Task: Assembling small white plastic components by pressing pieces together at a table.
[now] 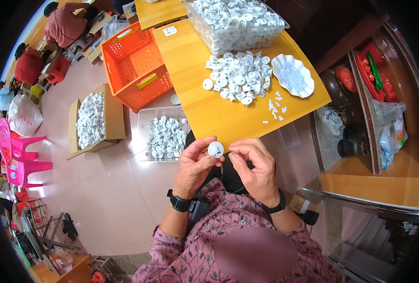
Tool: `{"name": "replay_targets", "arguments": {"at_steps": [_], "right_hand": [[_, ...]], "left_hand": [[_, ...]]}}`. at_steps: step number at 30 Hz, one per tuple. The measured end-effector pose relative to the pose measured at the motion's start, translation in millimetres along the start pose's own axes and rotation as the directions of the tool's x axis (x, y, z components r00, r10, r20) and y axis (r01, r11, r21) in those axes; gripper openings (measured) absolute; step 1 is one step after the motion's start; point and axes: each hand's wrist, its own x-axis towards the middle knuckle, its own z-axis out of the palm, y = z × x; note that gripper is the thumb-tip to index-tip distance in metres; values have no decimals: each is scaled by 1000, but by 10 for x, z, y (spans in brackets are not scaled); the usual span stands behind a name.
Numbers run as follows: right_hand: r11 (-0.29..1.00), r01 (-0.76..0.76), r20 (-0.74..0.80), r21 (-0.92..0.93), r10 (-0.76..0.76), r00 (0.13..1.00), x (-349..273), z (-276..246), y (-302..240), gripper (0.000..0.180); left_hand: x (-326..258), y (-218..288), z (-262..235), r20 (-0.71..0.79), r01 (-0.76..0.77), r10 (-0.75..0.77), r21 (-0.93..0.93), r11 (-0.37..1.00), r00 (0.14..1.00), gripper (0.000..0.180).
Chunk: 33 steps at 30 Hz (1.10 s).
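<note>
Between the thumb and fingers of my left hand [194, 165] is a small white round plastic part [215, 150] with a dark slot in its face. Close to its right side, my right hand [255, 165] has thumb and fingertips pinched together; whatever they hold is too small to make out. Both hands are just off the near edge of the yellow table [195, 104]. On it lies a heap of similar white parts [240, 78]. Several tiny white pieces [275, 107] are scattered nearby, beside a white scalloped dish [307, 86] of small translucent pieces.
A clear bin [219, 41] full of white parts stands at the table's far end. Left are an orange crate [139, 92], a clear tub [146, 153] and a cardboard box [115, 118] of parts. Pink stools [23, 167] and other people are farther left; shelving [360, 108] is right.
</note>
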Motion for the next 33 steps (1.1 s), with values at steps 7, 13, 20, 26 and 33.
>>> {"name": "replay_targets", "arguments": {"at_steps": [7,13,20,26,33], "right_hand": [[993,-99,8,63,99,995,-12,53,67,11],[998,-55,60,0,55,997,-3,31,107,9],[997,-71,49,-18,72,996,-1,38,189,8],[996,-88,49,-15,88,995,-14,17,230,8],[972,-175,43,157,171,984,-97,16,381,7]], "left_hand": [[23,-97,-19,47,42,-43,11,999,998,46],[21,-140,-47,44,64,-65,17,998,997,46],[44,-179,-37,19,83,-84,53,995,996,46],[62,-216,-27,14,89,-91,83,992,996,46],[52,-212,28,15,115,-117,62,991,993,44]]}}
